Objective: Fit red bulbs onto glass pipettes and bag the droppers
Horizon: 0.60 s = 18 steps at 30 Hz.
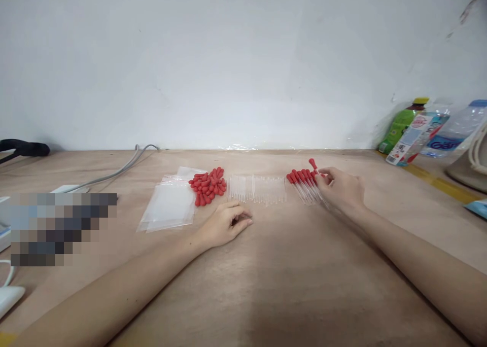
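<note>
My right hand (338,188) pinches a dropper (312,164) with a red rubber bulb, held tilted above a row of similar droppers (306,184). Those lie side by side, red bulbs toward the wall and clear tubes toward me. Resting on the table, my left hand (228,225) has loosely bent fingers, the thumb apart from them and nothing seen between. Just beyond it lies a row of clear tubes (262,188) without bulbs. A heap of loose red rubber bulbs (207,185) sits left of the tubes, beside clear plastic bags (171,205).
Several plastic bottles (403,121) stand or lean at the back right, near a strip of yellow tape (437,182). A grey cable (117,172) runs along the back left, by a black object (26,148). A white wall (243,68) closes off the table.
</note>
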### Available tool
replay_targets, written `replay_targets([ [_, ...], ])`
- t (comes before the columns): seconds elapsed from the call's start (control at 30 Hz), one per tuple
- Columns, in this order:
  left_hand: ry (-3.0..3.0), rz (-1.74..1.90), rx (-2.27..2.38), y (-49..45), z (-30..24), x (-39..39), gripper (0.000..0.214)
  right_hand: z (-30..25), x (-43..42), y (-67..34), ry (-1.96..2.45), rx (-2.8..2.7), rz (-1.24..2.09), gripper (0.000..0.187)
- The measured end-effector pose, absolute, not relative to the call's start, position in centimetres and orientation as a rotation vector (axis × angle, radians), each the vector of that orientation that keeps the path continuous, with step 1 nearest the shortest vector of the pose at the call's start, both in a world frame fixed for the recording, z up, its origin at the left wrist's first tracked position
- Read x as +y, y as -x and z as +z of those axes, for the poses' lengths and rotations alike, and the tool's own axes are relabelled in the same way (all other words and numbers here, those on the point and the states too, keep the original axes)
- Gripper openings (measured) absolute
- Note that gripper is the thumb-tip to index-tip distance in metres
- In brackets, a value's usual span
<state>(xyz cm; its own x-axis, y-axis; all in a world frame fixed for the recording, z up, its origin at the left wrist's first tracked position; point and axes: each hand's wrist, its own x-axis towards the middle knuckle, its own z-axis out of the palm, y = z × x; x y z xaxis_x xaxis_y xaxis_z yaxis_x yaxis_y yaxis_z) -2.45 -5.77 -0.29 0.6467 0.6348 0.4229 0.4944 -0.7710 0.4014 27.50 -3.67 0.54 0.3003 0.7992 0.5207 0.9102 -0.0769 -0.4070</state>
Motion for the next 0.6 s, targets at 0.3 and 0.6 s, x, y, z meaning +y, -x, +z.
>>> replay_targets([
  [0.3, -2.594, 0.786, 0.924, 2.4, -0.2, -5.8, 0.014, -0.6, -2.8, -29.1, 2.141, -1.533, -0.124, 0.031],
  [0.6, -2.585, 0.793, 0.918, 2.3, -0.3, -5.7, 0.014, -0.5, -3.8, -24.3, 1.785, -1.799, -0.226, 0.029],
])
